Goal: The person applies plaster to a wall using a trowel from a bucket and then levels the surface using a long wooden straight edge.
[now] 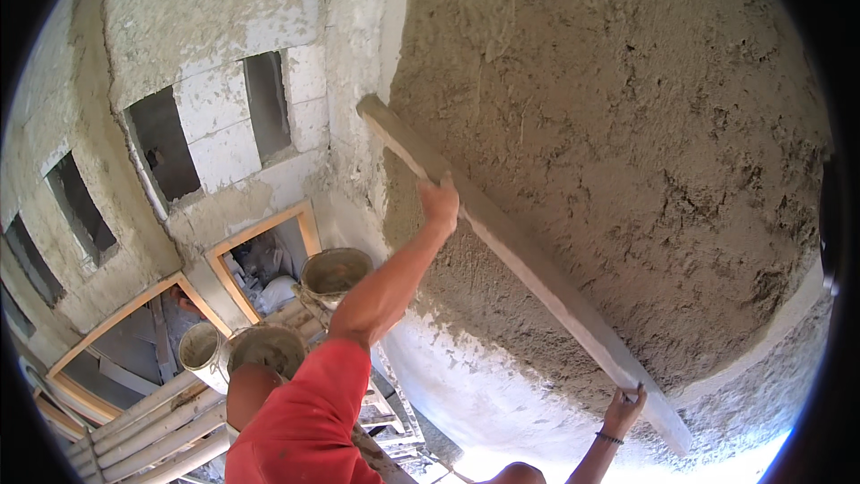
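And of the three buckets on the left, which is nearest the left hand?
The upper-right bucket, in front of the wood-framed opening; the other two buckets sit lower and farther left, away from the left hand.

white glare burned below the right hand (625,410); the wall (609,108) above its grip looked softly lit, outer edges bowed.
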### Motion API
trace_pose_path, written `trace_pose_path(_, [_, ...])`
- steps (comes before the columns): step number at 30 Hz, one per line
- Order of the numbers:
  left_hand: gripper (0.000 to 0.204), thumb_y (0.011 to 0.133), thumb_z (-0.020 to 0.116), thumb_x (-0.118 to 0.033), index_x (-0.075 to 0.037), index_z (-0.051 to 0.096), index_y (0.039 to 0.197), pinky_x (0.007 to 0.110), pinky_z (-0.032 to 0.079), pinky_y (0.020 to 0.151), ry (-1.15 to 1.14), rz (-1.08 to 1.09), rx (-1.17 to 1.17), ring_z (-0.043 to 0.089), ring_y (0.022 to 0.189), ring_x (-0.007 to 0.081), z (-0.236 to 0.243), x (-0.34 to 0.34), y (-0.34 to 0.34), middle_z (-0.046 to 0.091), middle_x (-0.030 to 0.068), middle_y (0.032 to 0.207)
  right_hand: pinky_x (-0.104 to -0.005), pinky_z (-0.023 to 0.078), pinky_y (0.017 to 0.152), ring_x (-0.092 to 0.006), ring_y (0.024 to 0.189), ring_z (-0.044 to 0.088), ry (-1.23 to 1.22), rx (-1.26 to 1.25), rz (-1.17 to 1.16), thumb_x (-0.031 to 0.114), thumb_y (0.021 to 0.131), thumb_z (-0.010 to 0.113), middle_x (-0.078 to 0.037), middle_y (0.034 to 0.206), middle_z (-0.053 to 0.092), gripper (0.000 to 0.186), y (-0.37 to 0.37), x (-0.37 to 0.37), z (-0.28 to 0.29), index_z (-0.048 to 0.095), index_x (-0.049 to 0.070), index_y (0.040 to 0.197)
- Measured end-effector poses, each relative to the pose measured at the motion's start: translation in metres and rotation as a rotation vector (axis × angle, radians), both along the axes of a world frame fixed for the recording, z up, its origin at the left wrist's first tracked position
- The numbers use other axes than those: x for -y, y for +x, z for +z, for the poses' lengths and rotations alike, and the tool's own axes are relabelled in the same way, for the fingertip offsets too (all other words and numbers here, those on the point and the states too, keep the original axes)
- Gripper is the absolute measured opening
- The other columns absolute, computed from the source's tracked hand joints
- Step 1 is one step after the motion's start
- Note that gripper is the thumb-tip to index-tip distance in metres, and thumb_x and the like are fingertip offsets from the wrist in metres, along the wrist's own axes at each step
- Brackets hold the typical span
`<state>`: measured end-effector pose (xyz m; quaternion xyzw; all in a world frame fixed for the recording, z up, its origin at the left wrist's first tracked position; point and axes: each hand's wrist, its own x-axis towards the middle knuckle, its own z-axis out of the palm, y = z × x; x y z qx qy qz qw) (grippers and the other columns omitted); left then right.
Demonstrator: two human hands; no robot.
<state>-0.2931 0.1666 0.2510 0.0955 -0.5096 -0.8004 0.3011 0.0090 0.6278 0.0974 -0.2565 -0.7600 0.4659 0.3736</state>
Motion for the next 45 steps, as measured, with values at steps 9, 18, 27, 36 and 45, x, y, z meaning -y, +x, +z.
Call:
trace_pose_path(9, [0.050, 0.090, 0.057, -0.022, 0.014, 0.035, 0.118, 0.044, 0.044, 0.089, -0.134, 0.123, 0.086, 0.056, 0.107, 0.0394, 0.077, 0.070, -0.042, 0.054, 0.0312, 0.114, -0.0351, 0.050, 0.083, -0.0213, 0.098, 0.057, -0.680, -0.363, 0.359, 0.015, 0.089, 0.062, -0.011, 0.117, 0.056, 0.046, -0.030, 0.031, 0.055, 0.047, 0.001, 0.130])
trace_pose_path(18, [0.050, 0.092, 0.056, -0.020, 0.013, 0.031, 0.120, 0.044, 0.043, 0.090, -0.191, 0.239, 0.193, 0.054, 0.109, 0.0376, 0.095, 0.048, -0.021, 0.050, 0.0295, 0.120, -0.0380, 0.048, 0.059, -0.0199, 0.064, 0.057, -0.299, 0.085, 0.165, 0.035, 0.087, 0.065, -0.005, 0.071, 0.061, 0.034, -0.004, 0.001, 0.047, 0.065, 0.002, 0.090])
trace_pose_path(27, [0.047, 0.091, 0.057, -0.017, 0.012, 0.032, 0.119, 0.042, 0.043, 0.092, -0.109, 0.282, 0.205, 0.053, 0.111, 0.0362, 0.092, 0.051, -0.026, 0.050, 0.0279, 0.121, -0.0426, 0.049, 0.076, -0.0277, 0.085, 0.062, 0.688, 0.061, -0.416, 0.042, 0.073, 0.078, -0.011, 0.082, 0.064, 0.045, 0.005, 0.053, 0.074, 0.063, 0.002, 0.087])
trace_pose_path(36, [0.049, 0.091, 0.053, -0.024, 0.010, 0.032, 0.118, 0.047, 0.044, 0.092, -0.140, 0.311, 0.218, 0.054, 0.110, 0.0421, 0.087, 0.052, -0.032, 0.051, 0.0315, 0.118, -0.0555, 0.027, 0.106, -0.0400, 0.123, 0.037, 1.441, -0.026, -0.120, 0.019, 0.084, 0.060, -0.018, 0.132, 0.042, 0.052, -0.022, 0.004, 0.067, 0.044, 0.014, 0.133])
trace_pose_path(45, [0.053, 0.094, 0.052, -0.022, 0.014, 0.028, 0.124, 0.045, 0.040, 0.096, -0.209, 0.229, 0.161, 0.047, 0.118, 0.0405, -0.035, -0.007, 0.005, 0.043, 0.0322, 0.126, -0.0544, 0.029, 0.103, -0.0413, 0.122, 0.039, 1.195, 0.259, -0.101, 0.000, 0.074, 0.061, -0.020, 0.128, 0.044, 0.057, 0.020, -0.039, -0.010, 0.044, 0.009, 0.128])
